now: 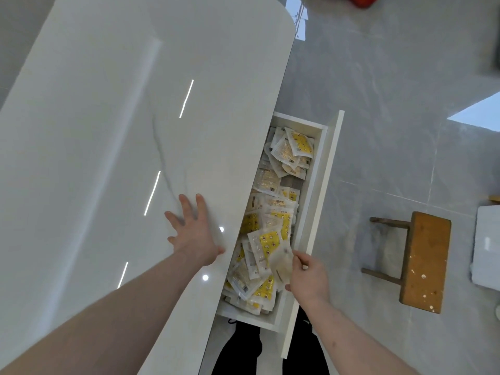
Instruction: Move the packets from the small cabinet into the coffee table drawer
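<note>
The coffee table drawer [322,185] is pulled out to the right of the glossy white coffee table top [108,131]. It is heaped with several white and yellow packets [270,234]. My right hand [307,277] hovers over the drawer's near end and pinches a pale translucent packet [284,266] between thumb and fingers. My left hand [193,234] rests flat on the table top near its right edge, fingers spread. The small cabinet is out of view.
A small wooden stool [422,261] stands on the grey tiled floor to the right of the drawer. A white box [487,247] sits at the right edge. My dark-trousered legs [240,347] are beneath the drawer's near end.
</note>
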A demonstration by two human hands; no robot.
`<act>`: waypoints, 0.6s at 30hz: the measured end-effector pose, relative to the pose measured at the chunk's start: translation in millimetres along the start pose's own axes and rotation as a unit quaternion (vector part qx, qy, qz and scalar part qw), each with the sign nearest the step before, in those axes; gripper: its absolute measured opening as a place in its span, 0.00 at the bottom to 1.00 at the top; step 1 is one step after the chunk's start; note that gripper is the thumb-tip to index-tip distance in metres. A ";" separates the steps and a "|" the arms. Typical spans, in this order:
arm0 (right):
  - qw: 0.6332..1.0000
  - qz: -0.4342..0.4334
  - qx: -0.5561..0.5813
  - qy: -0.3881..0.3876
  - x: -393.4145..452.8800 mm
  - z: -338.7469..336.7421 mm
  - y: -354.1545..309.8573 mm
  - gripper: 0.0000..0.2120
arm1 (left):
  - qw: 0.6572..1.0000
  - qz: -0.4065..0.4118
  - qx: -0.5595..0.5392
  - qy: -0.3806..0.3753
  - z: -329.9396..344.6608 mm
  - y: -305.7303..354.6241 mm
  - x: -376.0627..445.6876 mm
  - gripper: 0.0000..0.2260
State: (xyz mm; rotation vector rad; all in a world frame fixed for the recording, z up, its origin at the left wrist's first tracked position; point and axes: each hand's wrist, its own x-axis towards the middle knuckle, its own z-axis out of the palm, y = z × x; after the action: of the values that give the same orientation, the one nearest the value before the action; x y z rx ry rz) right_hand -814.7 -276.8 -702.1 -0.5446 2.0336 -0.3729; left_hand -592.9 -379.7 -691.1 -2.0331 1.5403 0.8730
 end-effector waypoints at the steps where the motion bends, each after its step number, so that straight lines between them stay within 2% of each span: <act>1: 1.000 -0.003 -0.005 0.004 -4.3 2.1 0.9 0.13 | 1.000 0.000 0.000 0.000 -0.3 -0.5 -0.7 0.62; 6: 0.992 -0.054 -0.112 0.001 -25.3 4.9 13.4 0.13 | 1.000 0.003 -0.009 0.005 -1.1 -2.4 -3.3 0.62; 9: 0.971 -0.110 -0.203 -0.062 -24.9 5.0 20.1 0.17 | 1.000 0.006 -0.014 0.014 0.6 -4.9 -2.8 0.62; 12: 0.905 -0.177 -0.347 -0.173 -22.1 7.1 24.2 0.19 | 0.999 0.015 -0.019 0.025 4.4 -9.4 -3.6 0.60; 14: 0.866 -0.191 -0.411 -0.213 -26.2 7.5 28.3 0.21 | 0.999 0.030 -0.009 0.032 9.2 -14.7 -7.9 0.57; 16: 0.869 -0.188 -0.403 -0.217 -35.4 3.4 31.7 0.22 | 0.998 0.053 0.006 0.027 11.3 -22.8 -18.7 0.50; 18: 0.896 -0.180 -0.354 -0.198 -50.8 -9.5 29.4 0.23 | 0.995 0.091 0.042 -0.002 9.9 -32.2 -34.4 0.41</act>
State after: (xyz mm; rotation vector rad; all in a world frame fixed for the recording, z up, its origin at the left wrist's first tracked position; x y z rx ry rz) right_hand -807.4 -225.0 -673.9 -1.3377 1.6187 0.2801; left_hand -570.3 -340.5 -674.4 -1.8534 1.7502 0.8612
